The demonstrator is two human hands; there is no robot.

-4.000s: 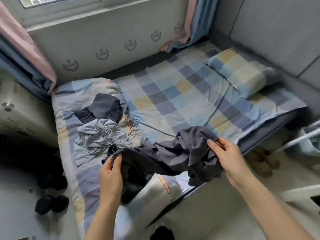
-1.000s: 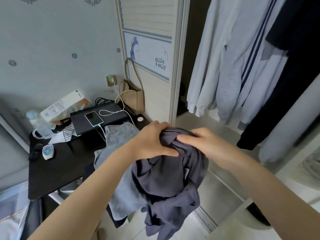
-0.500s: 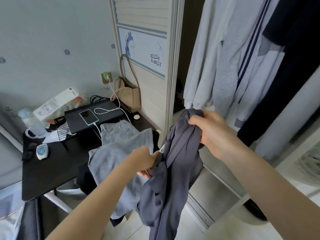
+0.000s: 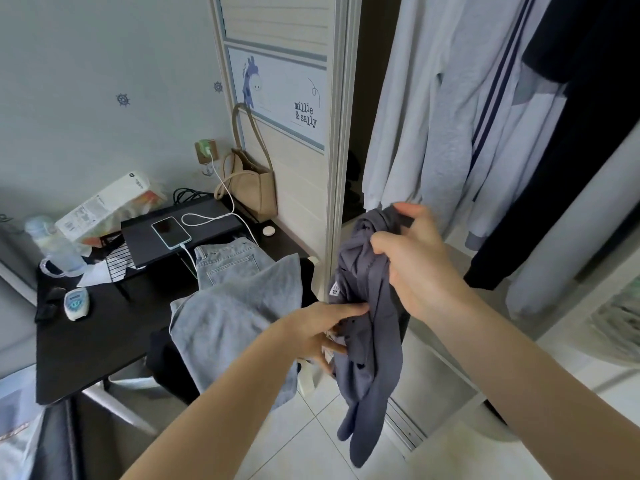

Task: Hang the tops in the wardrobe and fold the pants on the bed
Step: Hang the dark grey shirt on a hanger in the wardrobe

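Head view: right hand (image 4: pixel 412 268) fingers clamp a bunched grey top (image 4: pixel 367 327) before the open wardrobe (image 4: pixel 341 133); left hand (image 4: pixel 322 332) fingers pinch its middle. Still bunched, it could slip floorward.

**Corner of a bedroom with pale walls and a tiled floor**

A pale grey-blue wall (image 4: pixel 86 64), printed with small ship's-wheel motifs, is seen across the upper left of the frame. A socket plate (image 4: pixel 206 152) with a green plug is fixed low on it. A black tabletop (image 4: pixel 86 341) is set against this wall at the left, and a black riser (image 4: pixel 194 233) is placed on it. A cream sliding door (image 4: pixel 287 133) bearing a giraffe drawing is seen at the upper centre. Glossy white floor tiles (image 4: pixel 304 431) are visible at the bottom. The room is lit softly and evenly.
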